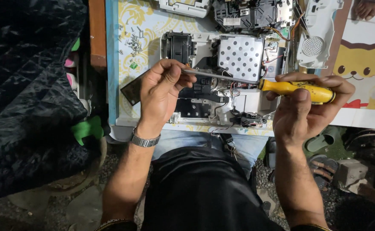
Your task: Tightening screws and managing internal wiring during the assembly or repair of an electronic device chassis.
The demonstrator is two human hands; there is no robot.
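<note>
My right hand [305, 107] grips the yellow handle of a long screwdriver [296, 89], held level above an opened electronic device [221, 81]. The grey metal shaft [221, 76] runs leftward to my left hand [162, 92], whose thumb and fingers pinch its tip. A metal watch [144, 140] sits on my left wrist. The device lies on a low patterned table [129, 30] in front of my knees and shows a perforated metal plate [241, 56], black plastic blocks and loose wires.
Several loose screws [134, 42] lie on the table at upper left. More disassembled parts [247, 13] and a white cover with a round grille [315, 34] rest at the back. A dark quilted cloth [29, 94] fills the left; sandals [324, 167] lie at right.
</note>
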